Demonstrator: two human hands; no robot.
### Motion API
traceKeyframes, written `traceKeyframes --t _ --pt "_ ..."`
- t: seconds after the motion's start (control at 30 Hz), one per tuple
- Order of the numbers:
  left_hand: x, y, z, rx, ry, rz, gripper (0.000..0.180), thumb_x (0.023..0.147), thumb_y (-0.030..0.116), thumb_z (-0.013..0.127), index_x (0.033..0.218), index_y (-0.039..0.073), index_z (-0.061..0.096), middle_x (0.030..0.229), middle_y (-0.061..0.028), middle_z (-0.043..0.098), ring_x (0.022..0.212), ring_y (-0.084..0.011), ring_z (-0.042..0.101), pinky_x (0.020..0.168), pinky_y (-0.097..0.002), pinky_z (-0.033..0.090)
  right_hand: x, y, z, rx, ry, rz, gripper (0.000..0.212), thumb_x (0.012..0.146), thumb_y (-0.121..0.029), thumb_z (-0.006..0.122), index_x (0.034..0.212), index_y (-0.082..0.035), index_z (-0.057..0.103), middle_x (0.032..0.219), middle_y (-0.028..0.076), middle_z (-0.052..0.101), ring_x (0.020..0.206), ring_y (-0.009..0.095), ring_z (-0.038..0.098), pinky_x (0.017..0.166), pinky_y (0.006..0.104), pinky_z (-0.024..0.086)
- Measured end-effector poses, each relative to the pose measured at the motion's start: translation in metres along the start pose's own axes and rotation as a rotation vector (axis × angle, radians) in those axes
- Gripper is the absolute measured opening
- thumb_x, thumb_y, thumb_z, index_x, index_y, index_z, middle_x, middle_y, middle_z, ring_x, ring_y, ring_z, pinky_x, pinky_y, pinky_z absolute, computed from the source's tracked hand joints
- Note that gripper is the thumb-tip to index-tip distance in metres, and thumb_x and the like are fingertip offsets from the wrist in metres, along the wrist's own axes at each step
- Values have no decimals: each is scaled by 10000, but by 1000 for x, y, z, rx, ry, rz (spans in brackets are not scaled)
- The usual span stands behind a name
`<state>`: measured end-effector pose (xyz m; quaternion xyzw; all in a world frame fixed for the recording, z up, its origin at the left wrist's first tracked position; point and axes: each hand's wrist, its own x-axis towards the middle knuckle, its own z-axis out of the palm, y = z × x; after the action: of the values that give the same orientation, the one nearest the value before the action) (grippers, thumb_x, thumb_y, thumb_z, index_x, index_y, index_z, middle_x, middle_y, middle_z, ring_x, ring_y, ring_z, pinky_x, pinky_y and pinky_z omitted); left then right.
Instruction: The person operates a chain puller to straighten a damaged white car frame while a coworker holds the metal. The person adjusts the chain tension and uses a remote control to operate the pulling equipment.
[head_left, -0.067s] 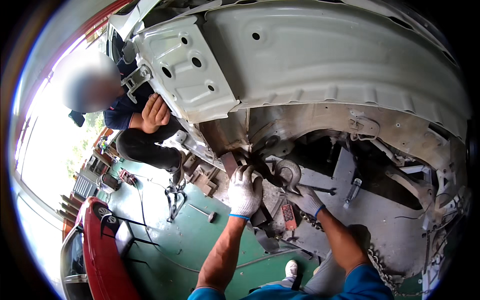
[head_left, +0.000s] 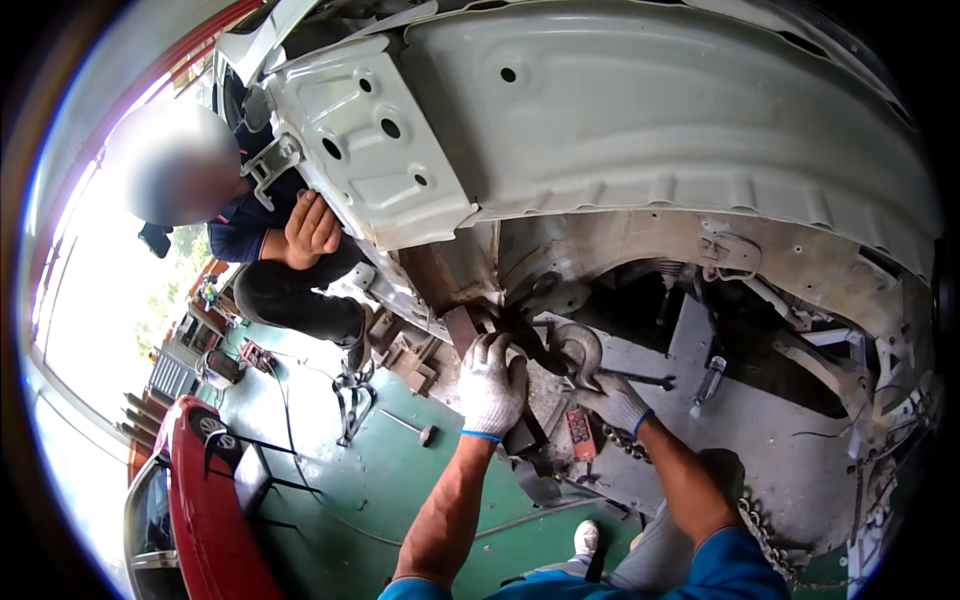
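Observation:
My left hand (head_left: 492, 388), in a white knit glove with a blue cuff, curls its fingers over a dark metal clamp (head_left: 462, 330) at the lower edge of the car body. What lies under its fingertips is hidden. My right hand (head_left: 614, 402), gloved too, is closed around a dark open-end wrench (head_left: 652, 381), whose jaw points right. Right above its fingers a heavy rusty hook (head_left: 583, 348) stands against the clamp. Part of the wrench is hidden behind the hand. A steel chain (head_left: 628, 445) hangs below my right wrist.
The stripped pale body panel (head_left: 640, 110) arches over my hands. At left crouches another person, one hand (head_left: 312, 230) by the panel's edge. An orange remote control (head_left: 579, 434) lies below, between my hands. A hammer (head_left: 424, 435) is on the green floor, with a red car (head_left: 205, 510) beyond.
The view has shifted very slightly. Both hands keep their places on the clamp and wrench.

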<state>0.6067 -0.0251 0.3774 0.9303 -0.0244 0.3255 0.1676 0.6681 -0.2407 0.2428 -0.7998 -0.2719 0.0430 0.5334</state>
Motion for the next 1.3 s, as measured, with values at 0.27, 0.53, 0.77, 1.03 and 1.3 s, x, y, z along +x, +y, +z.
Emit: traceKeyframes --t 0.27,0.53,0.77,1.03,1.3 --pt "-5 -1 4 -5 61 19 267 857 158 676 1103 56 672 1116 -179 662 1065 -394 622 921 -472 505 -8 0 -21 -302 -368 109 547 877 -548 649 984 -14 693 1000 260 691 951 425 663 830 488 522" --pt "-6 -13 1 15 71 29 239 823 182 701 1025 54 699 1085 -169 663 1051 -387 625 930 -456 508 -6 7 0 -71 -284 195 520 733 -400 797 1112 -58 700 1083 198 723 1009 331 690 898 398 534" --pt "-10 -22 19 35 -24 6 212 821 169 699 1010 74 696 943 -174 662 925 -392 613 852 -480 492 -11 44 1 -128 -150 202 630 684 -402 795 1182 -47 646 1079 206 702 995 362 676 879 436 533" --pt "-5 -17 15 -36 -72 46 232 836 175 705 1014 26 713 1099 -181 681 1118 -369 609 985 -442 477 -41 26 13 -254 -131 263 648 677 -329 767 1234 -43 600 1077 236 696 1025 390 670 885 444 529" --pt "-14 -14 -9 -80 -27 92 298 922 265 710 956 -30 734 898 -188 731 763 -323 696 759 -416 577 -89 71 31 -302 23 291 616 610 -315 816 1161 -89 659 1035 183 705 978 393 667 859 442 547"
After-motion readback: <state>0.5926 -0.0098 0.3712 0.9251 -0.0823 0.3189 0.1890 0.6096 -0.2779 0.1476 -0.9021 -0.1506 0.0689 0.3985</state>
